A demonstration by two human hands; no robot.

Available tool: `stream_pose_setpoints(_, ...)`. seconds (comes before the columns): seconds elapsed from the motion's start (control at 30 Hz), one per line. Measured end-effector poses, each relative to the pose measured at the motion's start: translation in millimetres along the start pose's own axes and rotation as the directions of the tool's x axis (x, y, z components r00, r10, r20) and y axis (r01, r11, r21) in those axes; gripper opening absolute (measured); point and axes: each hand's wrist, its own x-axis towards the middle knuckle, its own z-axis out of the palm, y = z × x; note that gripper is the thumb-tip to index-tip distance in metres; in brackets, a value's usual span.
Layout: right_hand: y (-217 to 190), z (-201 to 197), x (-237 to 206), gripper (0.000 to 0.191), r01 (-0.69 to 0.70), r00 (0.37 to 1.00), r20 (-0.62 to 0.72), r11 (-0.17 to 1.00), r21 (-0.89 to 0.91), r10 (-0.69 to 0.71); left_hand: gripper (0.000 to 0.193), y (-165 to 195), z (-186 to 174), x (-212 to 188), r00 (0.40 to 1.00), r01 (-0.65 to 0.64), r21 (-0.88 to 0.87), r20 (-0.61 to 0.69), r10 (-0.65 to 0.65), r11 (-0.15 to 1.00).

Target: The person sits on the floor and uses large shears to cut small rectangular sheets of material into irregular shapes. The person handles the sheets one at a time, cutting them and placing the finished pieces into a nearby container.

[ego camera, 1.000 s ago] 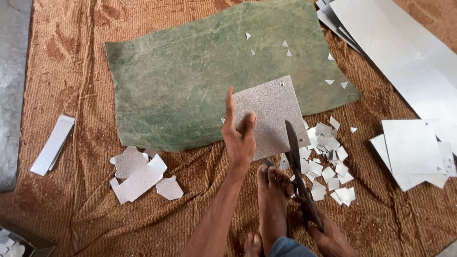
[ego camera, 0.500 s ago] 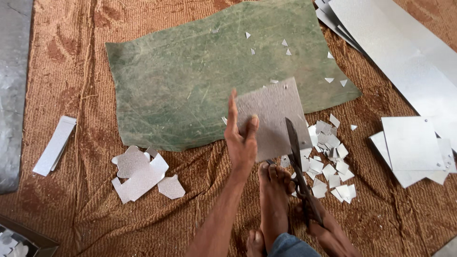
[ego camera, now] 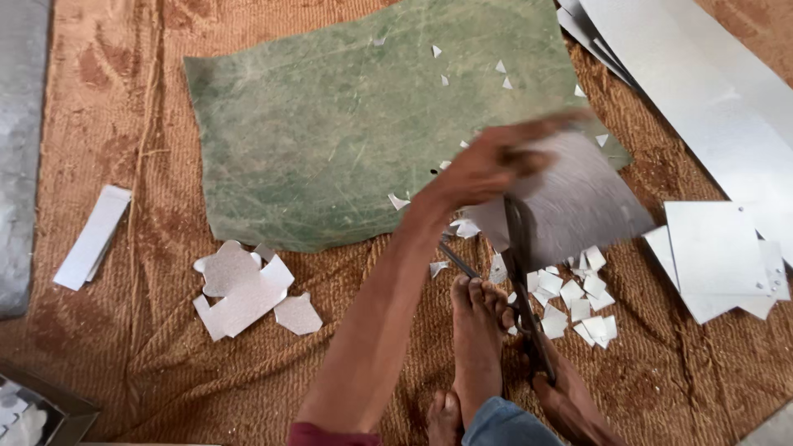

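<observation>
left hand [ego camera: 496, 165] fingers grip a blurred metal sheet [ego camera: 578, 202]; right hand [ego camera: 570, 400] seemingly closed on shears [ego camera: 522, 281].

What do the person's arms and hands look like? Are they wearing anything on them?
Both hands are bare, with no gloves, rings or watch showing. The left hand is blurred; its forearm is bare up to a dark red sleeve at the picture's bottom edge. Only part of the right hand shows.

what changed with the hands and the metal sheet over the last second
The left hand swung the metal sheet to the right, blurred with motion, so the shears now meet its near edge. The right hand stays on the shear handles. The green mat and the offcuts lie unchanged.
</observation>
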Motion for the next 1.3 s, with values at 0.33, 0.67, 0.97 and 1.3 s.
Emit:
stream_pose_setpoints(0.33, -13.5, 1.4, 0.5, 0.123, -0.070, 0.995, 0.087, 0.982, 0.173, 0.056, 0.050, -10.9, 28.5, 39.2, 0.912, -0.371, 0.155, 0.250, 0.327, 0.916)
stream_pose_setpoints(0.67, -33.9, 4.2, -2.5, 0.088, -0.032, 0.999, 0.004, 0.992, 0.123, 0.032, 0.062, -13.2, 43.3, 65.2, 0.982, 0.099, 0.493, 0.091, -0.165, 0.864)
stream_pose_setpoints(0.97, 4.2, 14.3, 21.5, 0.046, -0.137, 0.987, -0.119, 0.937, -0.321, 0.104, 0.060, -27.0, 37.0, 66.6, 0.983, -0.045, 0.396, 0.183, -0.031, 0.917)
stream_pose_setpoints(1.3, -29.8, 7.6, 3.6, 0.067, 0.178, 0.984, 0.015, 0.984, 0.027, -0.178, 0.050, -26.5, 39.4, 57.1, 0.989, -0.071, 0.570, 0.149, -0.018, 0.818)
